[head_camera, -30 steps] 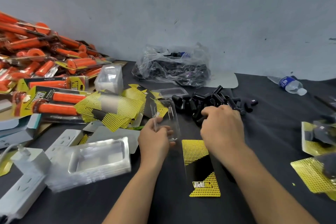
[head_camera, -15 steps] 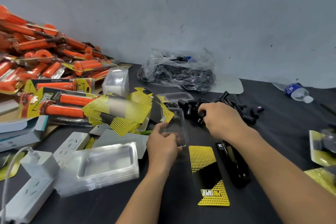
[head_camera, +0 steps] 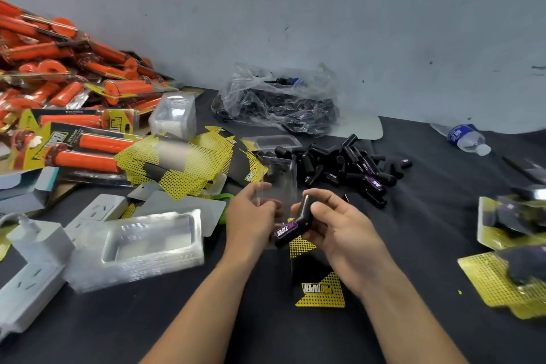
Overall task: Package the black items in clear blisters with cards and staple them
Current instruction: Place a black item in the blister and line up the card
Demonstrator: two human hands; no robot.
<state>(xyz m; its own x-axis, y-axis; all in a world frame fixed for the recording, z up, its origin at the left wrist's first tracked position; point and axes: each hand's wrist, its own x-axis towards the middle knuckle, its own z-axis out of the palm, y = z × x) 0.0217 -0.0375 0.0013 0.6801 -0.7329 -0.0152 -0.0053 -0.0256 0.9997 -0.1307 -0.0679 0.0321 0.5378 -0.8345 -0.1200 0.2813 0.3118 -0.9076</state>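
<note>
From the head view, the left hand [head_camera: 251, 216] holds a clear blister [head_camera: 279, 183] above the far end of the yellow-and-black card [head_camera: 320, 284] that lies flat on the dark worktop [head_camera: 428, 245]. Its grip is a light pinch, thumb and fingers curled on the blister's lower edge. The blister stands nearly upright, its long axis rising away from the card toward the wall. It is see-through, so only its glinting edges show and its lower end is hard to trace behind the fingers. The right hand [head_camera: 339, 224], just right of the blister and also over the card's far end, has its grip curled round a bent black item [head_camera: 292, 221]. The item's long axis runs diagonally: its purple-labelled end points down and left toward the left hand, and its upper end tucks between the right thumb and fingers, partly hidden. The label reads "TAPER"; the rest is cut off. Beyond the card lies a loose pile of black items [head_camera: 348, 165], and beyond that a crumpled plastic bag [head_camera: 277, 100] whose contents are dim. Left of the card sits a blurred stack of blisters [head_camera: 147, 242], with orange-handled packs [head_camera: 74, 77] heaped farther left. Right of the card, finished packs [head_camera: 511, 275] are smeared and cut by the frame edge.
</note>
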